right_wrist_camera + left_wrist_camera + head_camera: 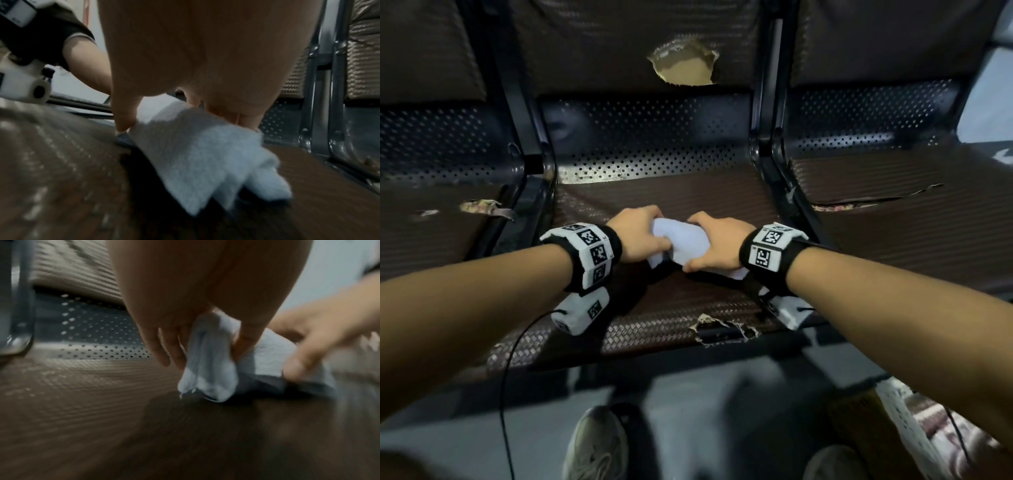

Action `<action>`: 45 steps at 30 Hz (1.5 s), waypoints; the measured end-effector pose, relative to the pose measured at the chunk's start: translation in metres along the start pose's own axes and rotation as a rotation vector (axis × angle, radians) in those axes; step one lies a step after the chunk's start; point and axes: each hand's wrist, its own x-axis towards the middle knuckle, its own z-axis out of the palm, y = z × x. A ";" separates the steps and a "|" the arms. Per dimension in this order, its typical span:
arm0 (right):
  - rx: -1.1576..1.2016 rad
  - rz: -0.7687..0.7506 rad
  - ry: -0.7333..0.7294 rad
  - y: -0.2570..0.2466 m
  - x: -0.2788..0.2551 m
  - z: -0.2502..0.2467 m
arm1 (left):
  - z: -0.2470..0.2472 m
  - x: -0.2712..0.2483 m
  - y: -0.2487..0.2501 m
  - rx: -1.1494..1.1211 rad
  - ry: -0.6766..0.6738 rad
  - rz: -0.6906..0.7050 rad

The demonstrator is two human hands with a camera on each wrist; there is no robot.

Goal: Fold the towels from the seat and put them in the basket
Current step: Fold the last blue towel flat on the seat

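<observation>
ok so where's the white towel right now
In the head view the white towel is held between the left hand and right hand, over the middle seat.

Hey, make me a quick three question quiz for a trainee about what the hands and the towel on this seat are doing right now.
1. True or false: both hands hold the white towel.
2. Where is the towel? A) in the basket B) over the middle seat C) on the floor
3. Fill in: the seat's backrest has a torn ____ in its cover.

Key
1. True: the left hand and right hand each grip one end of it.
2. B: it is bunched between the hands just above the seat; the basket stands at the lower right.
3. hole
</observation>
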 end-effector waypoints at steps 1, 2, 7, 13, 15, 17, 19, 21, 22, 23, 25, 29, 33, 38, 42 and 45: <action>0.024 0.009 -0.005 -0.001 -0.003 -0.005 | -0.005 0.001 0.006 -0.066 0.027 -0.001; 0.061 0.015 -0.002 0.000 -0.009 -0.009 | -0.010 0.002 0.013 -0.142 0.063 0.008; 0.642 0.158 0.072 0.037 -0.063 -0.041 | -0.021 0.007 0.070 -0.590 0.250 0.085; 1.002 0.274 0.360 0.095 -0.172 -0.059 | 0.003 0.001 0.198 -0.967 0.035 0.098; 1.113 0.317 0.447 0.117 -0.214 -0.051 | 0.024 -0.014 0.245 -1.061 -0.270 0.134; 1.177 0.371 0.556 0.136 -0.250 -0.041 | 0.043 -0.034 0.292 -1.067 -0.466 0.146; 1.216 0.447 0.671 0.148 -0.279 -0.029 | 0.059 -0.048 0.333 -0.864 -0.430 0.221; 1.301 0.509 0.730 0.158 -0.301 -0.018 | 0.068 -0.061 0.366 -0.692 -0.373 0.332; 1.373 0.535 0.751 0.162 -0.310 -0.011 | 0.073 -0.064 0.378 -0.652 -0.373 0.368; 1.458 0.554 0.776 0.165 -0.318 -0.005 | 0.079 -0.063 0.388 -0.633 -0.399 0.394; 1.626 0.595 0.868 0.174 -0.329 0.009 | 0.098 -0.057 0.402 -0.607 -0.446 0.425; 1.710 0.887 0.992 0.204 -0.342 0.049 | 0.151 -0.041 0.434 -0.405 -0.550 0.544; 1.529 1.238 0.932 0.227 -0.355 0.088 | 0.210 -0.041 0.460 -0.187 -0.682 0.700; 1.544 1.355 0.716 0.206 -0.374 0.113 | 0.243 -0.049 0.440 -0.099 -0.812 0.590; 1.456 1.372 0.496 0.192 -0.382 0.123 | 0.245 -0.065 0.422 -0.015 -0.881 0.540; 1.443 1.444 0.337 0.189 -0.377 0.127 | 0.244 -0.075 0.421 0.077 -0.924 0.549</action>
